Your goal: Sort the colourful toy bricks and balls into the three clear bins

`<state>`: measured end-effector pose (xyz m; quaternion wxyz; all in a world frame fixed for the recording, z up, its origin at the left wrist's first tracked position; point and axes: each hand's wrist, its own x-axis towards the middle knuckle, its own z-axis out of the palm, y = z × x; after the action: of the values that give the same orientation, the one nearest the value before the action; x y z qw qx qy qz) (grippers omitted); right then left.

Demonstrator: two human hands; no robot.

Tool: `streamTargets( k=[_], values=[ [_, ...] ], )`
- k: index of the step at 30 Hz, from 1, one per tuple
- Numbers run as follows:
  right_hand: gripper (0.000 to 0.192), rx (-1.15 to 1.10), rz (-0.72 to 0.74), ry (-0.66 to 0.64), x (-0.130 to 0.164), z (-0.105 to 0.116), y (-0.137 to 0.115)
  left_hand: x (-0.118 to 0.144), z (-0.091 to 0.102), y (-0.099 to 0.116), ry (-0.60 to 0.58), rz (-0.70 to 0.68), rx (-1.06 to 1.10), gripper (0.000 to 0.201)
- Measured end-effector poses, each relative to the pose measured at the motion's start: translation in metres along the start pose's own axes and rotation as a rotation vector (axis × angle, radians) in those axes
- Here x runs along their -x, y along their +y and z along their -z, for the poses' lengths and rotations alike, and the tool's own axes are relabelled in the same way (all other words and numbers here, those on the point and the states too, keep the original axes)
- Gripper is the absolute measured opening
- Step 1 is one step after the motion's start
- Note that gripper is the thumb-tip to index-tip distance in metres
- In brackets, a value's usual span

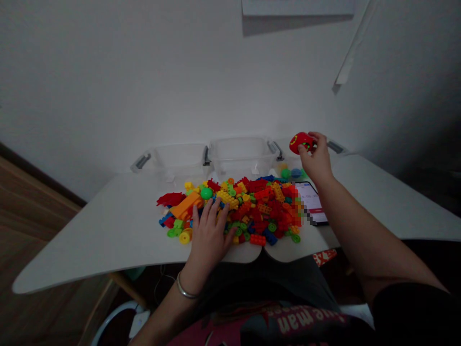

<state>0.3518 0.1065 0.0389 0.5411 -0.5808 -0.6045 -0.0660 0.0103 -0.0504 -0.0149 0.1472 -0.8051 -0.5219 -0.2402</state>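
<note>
A heap of colourful plastic building bricks [252,206] lies on the white table [108,230] in front of me. My left hand [210,230] rests flat on the near left part of the heap, fingers spread over the bricks. My right hand [317,158] is raised at the back right and grips a round red toy piece with green marks [301,142], holding it above the rightmost clear bin [288,161]. A green ball [206,193] and an orange ramp piece [185,205] lie just beyond my left fingers.
Three clear plastic bins stand in a row against the wall, the left one [173,161] and middle one [241,156] looking bare; the right one holds a few round pieces. A phone [312,202] lies right of the heap. The table's front edge curves inward at my body.
</note>
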Motion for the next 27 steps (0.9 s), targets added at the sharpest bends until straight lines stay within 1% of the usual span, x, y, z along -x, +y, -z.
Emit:
streamTargets(
  k=[3,6,11,12,14,16,19,22,24,27],
  values=[
    [0.048,0.068,-0.086,-0.058,-0.002,-0.003,0.008,0.003,-0.004,-0.002,0.010,-0.017,-0.005,0.053],
    [0.048,0.194,-0.150,-0.136,-0.003,-0.003,0.007,0.003,-0.010,-0.005,0.033,-0.019,-0.014,0.053],
    [0.041,0.503,-0.122,-0.350,-0.006,-0.004,-0.003,0.003,-0.016,-0.009,0.051,-0.029,-0.006,0.052],
    [0.042,0.573,-0.117,-0.384,-0.006,-0.005,-0.005,0.003,-0.017,-0.009,0.051,-0.030,-0.006,0.052],
    [0.047,0.693,-0.086,-0.425,-0.004,-0.007,-0.008,0.004,-0.017,-0.009,0.050,-0.028,-0.003,0.051],
    [0.050,0.754,-0.053,-0.434,-0.002,-0.009,-0.009,0.003,-0.016,-0.009,0.050,-0.022,0.008,0.051],
    [0.050,0.748,-0.059,-0.436,-0.001,-0.011,-0.009,0.003,-0.016,-0.008,0.047,-0.015,0.031,0.050],
    [0.048,0.627,-0.079,-0.418,-0.003,-0.010,-0.006,0.003,-0.017,-0.009,0.049,-0.018,0.039,0.050],
    [0.044,0.486,-0.063,-0.351,-0.003,-0.007,-0.003,0.003,-0.016,-0.009,0.046,-0.019,0.038,0.050],
    [0.036,0.276,-0.040,-0.214,0.003,0.000,-0.005,0.002,-0.015,-0.008,0.032,-0.017,0.036,0.049]
  ],
)
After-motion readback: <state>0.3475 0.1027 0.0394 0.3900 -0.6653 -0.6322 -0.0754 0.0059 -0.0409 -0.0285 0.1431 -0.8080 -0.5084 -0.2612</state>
